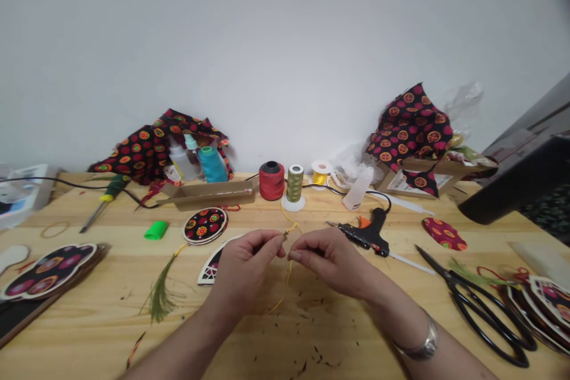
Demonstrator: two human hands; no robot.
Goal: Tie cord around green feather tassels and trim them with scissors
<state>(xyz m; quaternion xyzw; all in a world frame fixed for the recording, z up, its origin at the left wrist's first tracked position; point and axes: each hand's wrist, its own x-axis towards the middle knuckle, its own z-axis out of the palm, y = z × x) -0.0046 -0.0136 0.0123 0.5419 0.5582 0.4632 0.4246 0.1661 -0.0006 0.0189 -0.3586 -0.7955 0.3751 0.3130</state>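
The person's left hand [243, 270] pinches a thin yellow cord [293, 227] between thumb and bent forefinger. The right hand [332, 258], just beside it, has thumb and forefinger closed on the same cord, which loops just beyond the fingertips and trails down between the hands over the pale wooden table [267, 347]. Left of the left hand lies a green thread tassel [162, 291]; beyond the right hand, a black plastic glue gun [378, 227].

Looks forward and down from the wearer's head, close over the desk [240, 338], toward the pale wall [285, 59] beyond.
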